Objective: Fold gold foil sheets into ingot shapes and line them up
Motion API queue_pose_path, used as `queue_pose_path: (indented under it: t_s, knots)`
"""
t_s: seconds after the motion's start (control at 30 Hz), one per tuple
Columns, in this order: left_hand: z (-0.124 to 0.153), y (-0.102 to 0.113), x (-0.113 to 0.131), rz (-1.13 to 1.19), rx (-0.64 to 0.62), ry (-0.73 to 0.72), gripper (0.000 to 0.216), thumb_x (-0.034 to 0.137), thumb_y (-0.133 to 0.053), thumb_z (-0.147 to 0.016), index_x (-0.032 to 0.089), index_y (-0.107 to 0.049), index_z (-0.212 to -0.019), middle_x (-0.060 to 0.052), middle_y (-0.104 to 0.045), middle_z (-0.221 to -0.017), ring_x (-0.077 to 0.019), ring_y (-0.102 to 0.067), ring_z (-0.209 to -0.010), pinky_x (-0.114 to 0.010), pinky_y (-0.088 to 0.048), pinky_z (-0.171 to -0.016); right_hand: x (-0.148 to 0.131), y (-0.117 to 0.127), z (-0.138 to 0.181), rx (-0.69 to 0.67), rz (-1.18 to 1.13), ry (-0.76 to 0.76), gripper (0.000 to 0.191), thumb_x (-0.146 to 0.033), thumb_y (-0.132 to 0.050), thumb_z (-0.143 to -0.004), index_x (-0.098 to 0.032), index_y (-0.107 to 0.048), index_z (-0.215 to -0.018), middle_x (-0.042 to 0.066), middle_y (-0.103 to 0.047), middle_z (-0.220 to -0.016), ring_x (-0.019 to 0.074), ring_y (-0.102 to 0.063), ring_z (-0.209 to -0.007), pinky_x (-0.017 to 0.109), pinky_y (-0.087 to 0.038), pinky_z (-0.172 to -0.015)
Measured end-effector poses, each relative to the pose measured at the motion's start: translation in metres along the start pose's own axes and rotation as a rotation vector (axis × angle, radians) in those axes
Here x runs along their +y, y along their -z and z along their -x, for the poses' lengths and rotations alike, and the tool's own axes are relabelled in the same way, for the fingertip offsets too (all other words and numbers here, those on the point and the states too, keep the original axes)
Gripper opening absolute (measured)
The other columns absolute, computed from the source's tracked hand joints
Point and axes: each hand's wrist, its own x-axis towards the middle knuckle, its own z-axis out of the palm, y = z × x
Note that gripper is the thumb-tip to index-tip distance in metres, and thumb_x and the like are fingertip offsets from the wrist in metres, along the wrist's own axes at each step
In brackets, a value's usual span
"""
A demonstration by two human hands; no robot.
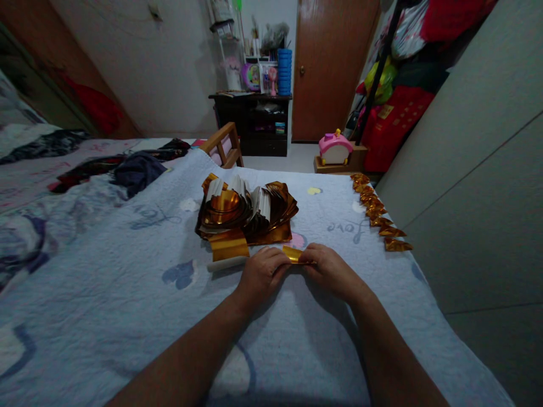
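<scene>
Between my two hands lies a small piece of gold foil paper (292, 254), rolled or folded into a narrow strip. My left hand (263, 271) pinches its left end and my right hand (324, 265) pinches the right end, both low over the bed. Just beyond my left hand sits a pile of gold foil sheets (275, 232), several of them curled with pale backs showing. One curled sheet (229, 246) rests in front of the pile, its pale edge near my left hand.
Several folded gold foil pieces (375, 213) form a row along the bed's right edge. A light blue patterned bedspread (169, 322) covers the bed. Dark clothes (138, 169) lie at the left. Beyond the bed stand a wooden chair (229, 144), a pink toy (335, 150) and a dark cabinet (229, 124).
</scene>
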Motion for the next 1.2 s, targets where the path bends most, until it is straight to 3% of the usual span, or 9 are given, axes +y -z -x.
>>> queue_pose_path:
  t_s: [0.13,0.3,0.57,0.9,1.2]
  knots:
    - [0.002,0.0,-0.002,-0.015,-0.018,0.014,0.011,0.015,-0.063,-0.094,0.019,-0.072,-0.092,-0.005,-0.074,-0.095,-0.0181,-0.068,-0.084,-0.028,-0.053,-0.074,0.003,-0.002,0.002,-0.001,-0.004,-0.066,0.012,-0.003,-0.061,-0.079,-0.015,-0.065,-0.08,0.004,-0.062,-0.083,0.0156,-0.053,-0.077,0.026,-0.037,-0.07]
    - [0.002,0.004,0.001,-0.218,-0.053,-0.079,0.014,0.015,-0.064,-0.091,0.019,-0.07,-0.08,-0.004,-0.071,-0.084,-0.0194,-0.063,-0.079,-0.03,-0.048,-0.07,0.009,-0.008,0.002,-0.037,0.012,-0.07,0.015,-0.002,-0.057,-0.078,-0.017,-0.059,-0.073,0.0,-0.056,-0.074,0.0131,-0.046,-0.069,0.026,-0.031,-0.064]
    - [0.002,0.003,0.009,-0.358,-0.126,-0.144,0.011,0.012,-0.06,-0.091,0.018,-0.068,-0.085,-0.005,-0.068,-0.082,-0.0213,-0.059,-0.079,-0.033,-0.046,-0.07,0.018,-0.02,0.001,0.094,0.104,-0.035,0.02,-0.002,-0.049,-0.083,-0.016,-0.062,-0.081,0.003,-0.058,-0.081,0.016,-0.048,-0.078,0.027,-0.033,-0.069]
    - [0.002,0.003,0.005,-0.026,-0.238,0.045,0.013,0.016,-0.059,-0.093,0.017,-0.069,-0.084,-0.005,-0.068,-0.082,-0.0195,-0.063,-0.08,-0.031,-0.048,-0.073,0.011,0.001,0.002,-0.097,0.003,-0.036,0.017,-0.009,-0.056,-0.085,-0.016,-0.07,-0.077,0.005,-0.066,-0.082,0.0152,-0.055,-0.077,0.026,-0.039,-0.072]
    - [-0.003,0.005,0.007,0.053,-0.276,0.244,0.014,0.017,-0.059,-0.094,0.016,-0.069,-0.084,-0.005,-0.069,-0.086,-0.0186,-0.064,-0.082,-0.028,-0.047,-0.074,0.008,0.004,0.002,-0.103,-0.004,-0.164,0.021,-0.008,-0.054,-0.088,-0.014,-0.072,-0.079,0.008,-0.071,-0.084,0.0161,-0.06,-0.076,0.026,-0.041,-0.071]
